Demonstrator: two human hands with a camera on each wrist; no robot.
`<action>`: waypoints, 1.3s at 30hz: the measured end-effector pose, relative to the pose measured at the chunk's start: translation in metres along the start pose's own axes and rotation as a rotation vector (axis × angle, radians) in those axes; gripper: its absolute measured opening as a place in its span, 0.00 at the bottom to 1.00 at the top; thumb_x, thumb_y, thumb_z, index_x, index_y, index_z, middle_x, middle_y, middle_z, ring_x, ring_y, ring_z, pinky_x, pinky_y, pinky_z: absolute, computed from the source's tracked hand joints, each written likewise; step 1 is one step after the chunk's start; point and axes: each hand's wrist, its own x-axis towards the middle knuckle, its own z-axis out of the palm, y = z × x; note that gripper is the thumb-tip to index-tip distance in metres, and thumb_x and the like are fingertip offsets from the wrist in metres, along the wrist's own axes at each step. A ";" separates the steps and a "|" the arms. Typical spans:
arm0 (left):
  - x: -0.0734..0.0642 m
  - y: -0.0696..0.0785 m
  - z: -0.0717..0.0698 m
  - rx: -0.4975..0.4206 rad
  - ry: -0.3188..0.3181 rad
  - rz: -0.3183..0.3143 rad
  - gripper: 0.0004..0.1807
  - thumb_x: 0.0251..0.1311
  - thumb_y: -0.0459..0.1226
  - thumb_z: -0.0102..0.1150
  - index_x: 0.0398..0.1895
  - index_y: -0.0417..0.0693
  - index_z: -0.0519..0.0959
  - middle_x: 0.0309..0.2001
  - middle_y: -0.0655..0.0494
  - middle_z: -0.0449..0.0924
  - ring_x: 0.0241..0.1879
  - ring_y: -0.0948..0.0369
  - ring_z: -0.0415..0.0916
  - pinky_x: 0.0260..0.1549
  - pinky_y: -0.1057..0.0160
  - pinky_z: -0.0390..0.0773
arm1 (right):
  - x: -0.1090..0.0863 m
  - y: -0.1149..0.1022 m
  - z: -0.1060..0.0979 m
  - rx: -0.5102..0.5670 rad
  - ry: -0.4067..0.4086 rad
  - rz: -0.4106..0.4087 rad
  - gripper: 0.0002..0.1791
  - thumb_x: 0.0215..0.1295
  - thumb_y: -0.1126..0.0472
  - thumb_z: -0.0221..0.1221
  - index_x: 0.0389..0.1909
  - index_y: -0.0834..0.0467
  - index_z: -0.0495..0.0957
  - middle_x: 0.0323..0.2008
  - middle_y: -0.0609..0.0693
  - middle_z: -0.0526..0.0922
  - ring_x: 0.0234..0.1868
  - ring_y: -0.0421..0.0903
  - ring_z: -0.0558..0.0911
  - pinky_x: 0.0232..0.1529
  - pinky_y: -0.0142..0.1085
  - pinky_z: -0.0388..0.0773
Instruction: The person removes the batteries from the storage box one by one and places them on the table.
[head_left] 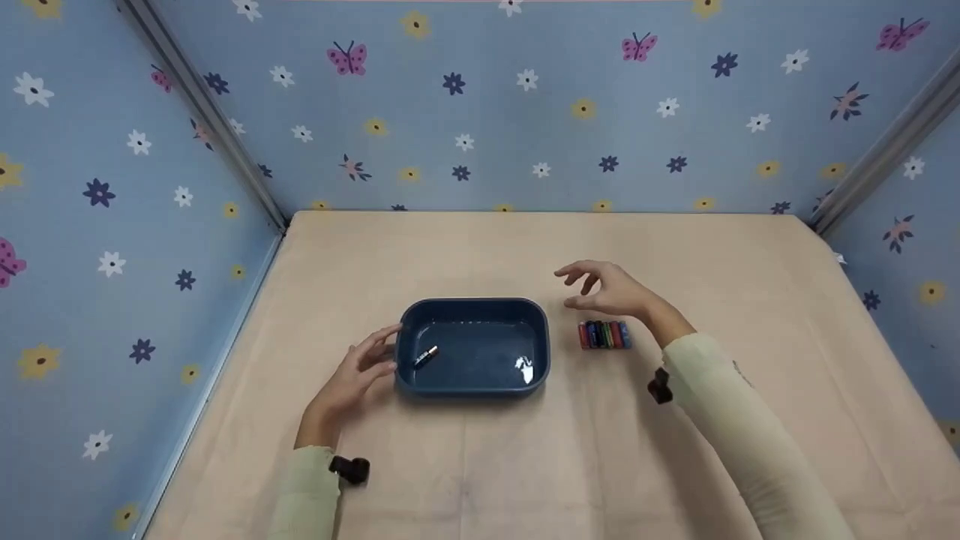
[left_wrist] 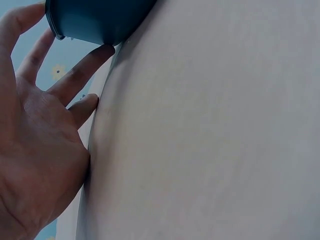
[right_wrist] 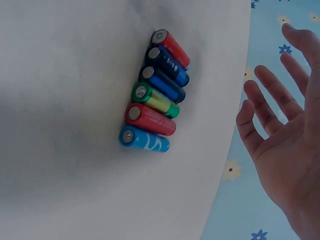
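A blue rectangular tub [head_left: 474, 392] stands on the table, and one dark battery [head_left: 425, 356] lies slanted inside it near the left wall. My left hand [head_left: 355, 379] touches the tub's left side with spread fingers; the left wrist view shows the fingertips of the hand [left_wrist: 45, 120] against its wall. To the right of the tub, several batteries [head_left: 604, 335] in red, blue, dark and green lie side by side in a row. My right hand [head_left: 611, 289] hovers just beyond that row, fingers loosely bent and holding nothing. In the right wrist view, the hand [right_wrist: 285, 120] is apart from the batteries [right_wrist: 155, 97].
A beige cloth covers the table [head_left: 465, 465]. Blue flowered panels [head_left: 495, 112] rise behind it and at both sides, with grey metal posts [head_left: 214, 120] at the corners.
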 end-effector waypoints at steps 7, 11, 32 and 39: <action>0.000 0.000 0.001 -0.002 0.006 -0.028 0.35 0.83 0.39 0.61 0.88 0.54 0.67 0.78 0.34 0.79 0.82 0.32 0.71 0.85 0.26 0.11 | 0.009 -0.017 0.008 -0.017 -0.027 -0.046 0.31 0.73 0.58 0.72 0.75 0.55 0.82 0.67 0.68 0.87 0.61 0.67 0.85 0.62 0.61 0.85; 0.000 0.001 0.002 -0.010 -0.001 -0.033 0.35 0.83 0.39 0.61 0.88 0.54 0.67 0.78 0.35 0.79 0.83 0.33 0.71 0.85 0.26 0.11 | 0.013 -0.026 0.016 -0.007 -0.056 -0.070 0.31 0.72 0.60 0.73 0.75 0.55 0.82 0.66 0.68 0.86 0.61 0.70 0.84 0.65 0.66 0.84; 0.001 0.000 0.002 -0.046 -0.016 -0.005 0.40 0.79 0.35 0.66 0.90 0.53 0.64 0.83 0.38 0.74 0.83 0.33 0.70 0.86 0.23 0.18 | 0.039 -0.070 0.061 -0.002 -0.191 -0.155 0.30 0.71 0.62 0.74 0.73 0.56 0.83 0.63 0.62 0.87 0.51 0.56 0.84 0.58 0.49 0.84; 0.000 -0.001 0.001 0.016 0.005 -0.003 0.42 0.74 0.35 0.71 0.89 0.55 0.67 0.83 0.41 0.74 0.82 0.34 0.73 0.84 0.23 0.14 | 0.050 -0.085 0.078 -0.011 -0.245 -0.223 0.30 0.71 0.61 0.73 0.74 0.59 0.83 0.63 0.64 0.86 0.50 0.56 0.85 0.58 0.50 0.86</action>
